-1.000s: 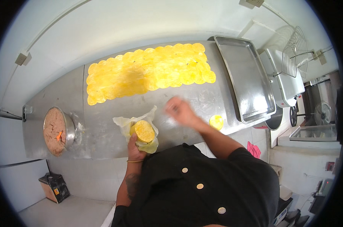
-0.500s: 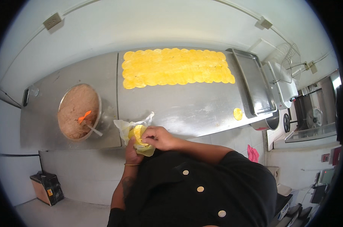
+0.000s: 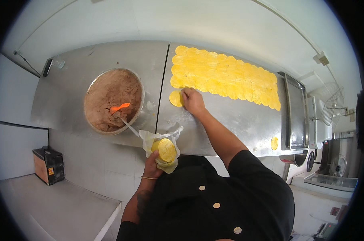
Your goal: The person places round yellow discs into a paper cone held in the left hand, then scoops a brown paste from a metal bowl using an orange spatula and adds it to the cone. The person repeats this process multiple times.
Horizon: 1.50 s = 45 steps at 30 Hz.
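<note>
Right grip (image 3: 193, 101) closed on a yellow disc (image 3: 175, 99), now by overlapping rows (image 3: 226, 74), with left grip (image 3: 153, 165) still around the stack (image 3: 166, 150).

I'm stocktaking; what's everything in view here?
Worktop: 1, grey, centre
Overlapping rounds: many, yellow, worktop's right half
Loose rounds: 2, yellow, worktop's right half
Wrapper: 1, whitish, worktop's front edge
Round stack: 1, yellow, inside wrapper
Bowl: 1, silver, worktop's left
Mixture: 1, brown, inside bowl
Utensil: 1, orange, on mixture
Handle: 1, whitish, across bowl's rim
Tray: 1, grey, worktop's right end
Appliance: 1, white, beyond tray
Box: 1, black-tan, lower left
Further items: several, unclear, picture's edges
Shirt: 1, black, bottom
Left hand: 1, bare, holding wrapped stack
Right hand: 1, bare, at loose round
</note>
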Motion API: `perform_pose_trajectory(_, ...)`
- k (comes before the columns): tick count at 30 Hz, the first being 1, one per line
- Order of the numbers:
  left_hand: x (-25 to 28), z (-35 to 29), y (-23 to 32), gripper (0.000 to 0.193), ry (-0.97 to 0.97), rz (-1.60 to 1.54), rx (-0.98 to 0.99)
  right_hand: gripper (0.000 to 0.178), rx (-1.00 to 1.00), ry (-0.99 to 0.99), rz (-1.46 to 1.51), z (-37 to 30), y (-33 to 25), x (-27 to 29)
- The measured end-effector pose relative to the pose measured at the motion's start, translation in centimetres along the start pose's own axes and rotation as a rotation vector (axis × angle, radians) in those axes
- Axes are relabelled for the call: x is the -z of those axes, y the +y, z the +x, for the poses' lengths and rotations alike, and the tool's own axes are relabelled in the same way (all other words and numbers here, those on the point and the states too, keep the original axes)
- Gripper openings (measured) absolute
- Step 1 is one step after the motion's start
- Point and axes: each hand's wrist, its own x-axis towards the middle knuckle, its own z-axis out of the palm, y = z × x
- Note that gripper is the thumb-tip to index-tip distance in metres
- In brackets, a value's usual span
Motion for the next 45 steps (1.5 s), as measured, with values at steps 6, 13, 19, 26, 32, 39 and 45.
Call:
perform_pose_trajectory(6, 0.4, 0.9, 0.0, 0.064, 0.009, -0.051, 0.000, 0.016, 0.039, 0.079, -0.102, 4.0, -0.3, -1.0)
perform_pose_trajectory(13, -0.8, 3.5, -0.5, 0.062, 0.011, -0.107, 0.002, 0.023, 0.147, -0.368, 0.458, -3.5, -7.7, 5.7)
perform_pose_trajectory(19, -1.7, 7.1, -0.5, 0.055, 0.020, 0.024, 0.012, 0.029, 0.079, -0.489, 0.462, -9.0, -12.1, 8.9)
perform_pose_trajectory(26, -3.7, 8.6, -0.5, 0.052, -0.042, 0.011, 0.091, 0.023, -0.034, -0.471, 0.543, -10.0, -10.3, 9.9)
perform_pose_trajectory(32, -4.0, 7.8, -0.8, 0.053, -0.072, 0.076, 0.013, 0.028, -0.192, -0.342, 0.376, -9.0, -8.6, 8.3)
perform_pose_trajectory(39, -2.1, 5.1, 0.0, 0.058, -0.026, 0.025, 0.031, 0.051, -0.030, -0.305, -0.230, -1.8, -3.1, 3.1)
perform_pose_trajectory(45, -1.8, 3.7, -0.3, 0.059, -0.035, -0.038, 0.022, 0.053, 0.081, -0.318, -0.319, -3.2, -1.8, 2.0)
